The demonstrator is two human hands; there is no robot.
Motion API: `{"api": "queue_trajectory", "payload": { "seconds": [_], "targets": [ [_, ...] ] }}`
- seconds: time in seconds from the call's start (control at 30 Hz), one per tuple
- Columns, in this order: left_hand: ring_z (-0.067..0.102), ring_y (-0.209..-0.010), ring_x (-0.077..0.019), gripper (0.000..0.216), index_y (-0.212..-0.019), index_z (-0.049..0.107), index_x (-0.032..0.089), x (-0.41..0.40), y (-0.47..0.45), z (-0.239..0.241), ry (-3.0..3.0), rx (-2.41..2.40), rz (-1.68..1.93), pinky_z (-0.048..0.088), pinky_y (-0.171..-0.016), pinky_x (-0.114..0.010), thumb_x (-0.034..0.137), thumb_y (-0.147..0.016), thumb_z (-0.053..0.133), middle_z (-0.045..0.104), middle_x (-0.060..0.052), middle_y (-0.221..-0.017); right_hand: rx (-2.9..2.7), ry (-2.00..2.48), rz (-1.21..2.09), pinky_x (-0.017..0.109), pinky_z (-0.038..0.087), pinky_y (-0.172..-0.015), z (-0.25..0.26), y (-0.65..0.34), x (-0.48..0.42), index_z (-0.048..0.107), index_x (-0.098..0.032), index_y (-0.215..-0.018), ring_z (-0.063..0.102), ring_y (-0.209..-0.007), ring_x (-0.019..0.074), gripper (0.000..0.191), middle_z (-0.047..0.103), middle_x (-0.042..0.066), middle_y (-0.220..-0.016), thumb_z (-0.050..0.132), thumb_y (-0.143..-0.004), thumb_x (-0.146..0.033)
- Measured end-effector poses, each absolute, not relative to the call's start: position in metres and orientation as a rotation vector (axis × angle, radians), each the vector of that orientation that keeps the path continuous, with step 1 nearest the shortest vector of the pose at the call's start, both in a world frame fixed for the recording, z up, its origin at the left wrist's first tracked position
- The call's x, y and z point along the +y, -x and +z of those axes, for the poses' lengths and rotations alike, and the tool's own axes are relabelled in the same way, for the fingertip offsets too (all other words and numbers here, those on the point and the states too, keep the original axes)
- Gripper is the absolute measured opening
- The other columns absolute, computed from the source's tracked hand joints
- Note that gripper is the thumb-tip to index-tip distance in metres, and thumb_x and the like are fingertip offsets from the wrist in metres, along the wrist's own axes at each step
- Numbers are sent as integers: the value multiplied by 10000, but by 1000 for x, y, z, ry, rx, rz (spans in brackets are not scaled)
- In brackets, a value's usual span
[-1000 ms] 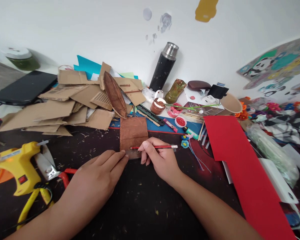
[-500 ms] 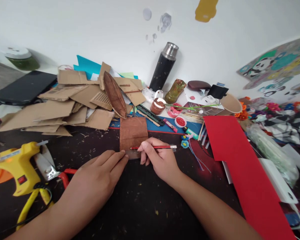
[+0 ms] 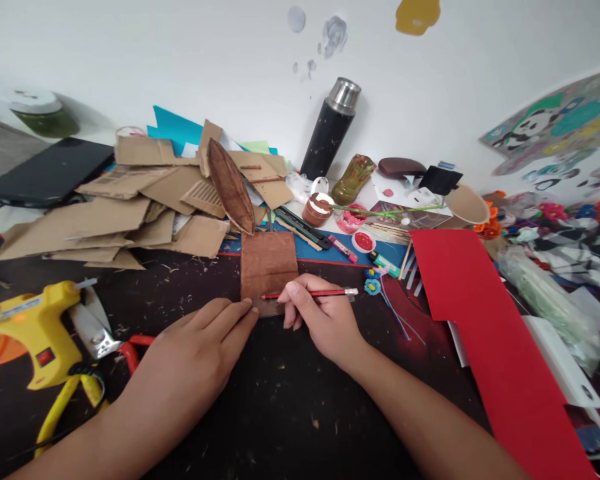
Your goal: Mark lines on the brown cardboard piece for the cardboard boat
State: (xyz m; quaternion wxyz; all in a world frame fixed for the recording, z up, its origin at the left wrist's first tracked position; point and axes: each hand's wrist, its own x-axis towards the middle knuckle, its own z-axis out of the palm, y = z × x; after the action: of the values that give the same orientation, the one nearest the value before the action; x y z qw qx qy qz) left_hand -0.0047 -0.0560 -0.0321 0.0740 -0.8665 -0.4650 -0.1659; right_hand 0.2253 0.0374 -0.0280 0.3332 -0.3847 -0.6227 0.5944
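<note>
My right hand (image 3: 319, 317) pinches a red pencil (image 3: 310, 293) that lies almost level, its tip at the near edge of a brown painted cardboard rectangle (image 3: 269, 265). A clear ruler (image 3: 267, 307) lies along that edge, partly under both hands. My left hand (image 3: 200, 347) rests flat with fingers stretched out, the fingertips pressing on the ruler's left end. A brown boat-shaped cardboard piece (image 3: 230, 185) leans on the cardboard pile behind the rectangle.
A pile of cardboard scraps (image 3: 130, 213) fills the back left, with a dark laptop (image 3: 47, 172) beyond. A yellow glue gun (image 3: 35, 330) and red-handled pliers (image 3: 105, 340) lie at left. A black flask (image 3: 333, 127), paint pots and a red paper sheet (image 3: 485, 320) are at right.
Both hands and the pencil stay where they were. Only the view has shifted slightly.
</note>
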Motion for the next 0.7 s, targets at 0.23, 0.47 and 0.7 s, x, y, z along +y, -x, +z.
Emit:
{"api": "queue_trajectory", "payload": {
  "seconds": [0.23,0.47,0.7],
  "targets": [
    [826,-994,-312,472,-1295,832,66,-55,3,-28,2577,-1360,-472,730,-781,-413,19,-1066,422,875,-200,-1220,-1622,1000,1547,246,553,-561,-27,-224,37,760,-226,-956,669,-592,137,496,692,-26,-672,660,-1133,-678],
    [815,-993,-321,449,-1300,824,42,-55,3,-31,2581,-1361,-521,719,-776,-421,27,-1072,437,868,-217,-1220,-1647,1021,1564,260,577,-581,-27,-226,37,745,-235,-944,662,-572,136,503,679,-35,-650,648,-1136,-689],
    [804,-1027,-323,463,-1331,831,87,-57,5,-33,2612,-1401,-550,715,-856,-450,24,-1056,463,865,-203,-1268,-1595,982,1553,260,577,-571,-27,-226,37,752,-238,-947,651,-566,135,523,683,-33,-650,667,-1119,-725]
  ]
}}
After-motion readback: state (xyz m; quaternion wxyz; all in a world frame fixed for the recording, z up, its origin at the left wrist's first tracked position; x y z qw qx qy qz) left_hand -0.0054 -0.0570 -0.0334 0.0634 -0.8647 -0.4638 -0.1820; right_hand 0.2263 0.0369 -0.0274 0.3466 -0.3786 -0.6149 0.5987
